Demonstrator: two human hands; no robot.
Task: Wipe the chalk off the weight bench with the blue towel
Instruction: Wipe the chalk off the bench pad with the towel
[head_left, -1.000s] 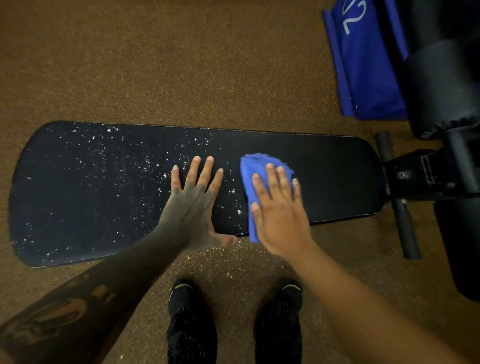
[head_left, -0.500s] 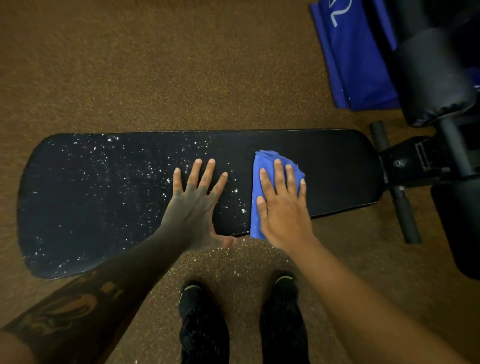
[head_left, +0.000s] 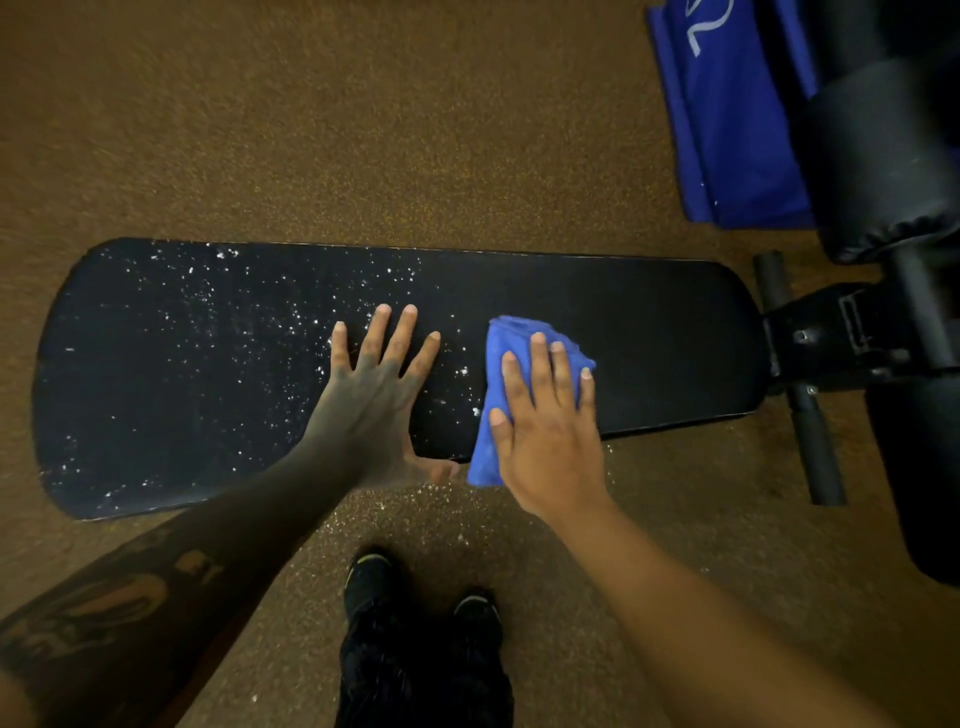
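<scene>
The black weight bench pad lies crosswise in front of me. White chalk specks cover its left half, and the right part looks clean. My right hand presses flat on the crumpled blue towel near the pad's middle, at its near edge. The towel's lower end hangs over that edge. My left hand rests flat on the pad just left of the towel, fingers spread, thumb over the near edge.
The bench frame and a crossbar join the pad at the right, with black roller pads above. A blue bag lies at top right. My black shoes stand on the brown speckled floor, where chalk crumbs lie.
My right hand and the towel have slid a little along the pad near its middle. The left hand stays planted. The camera view shifted slightly.
</scene>
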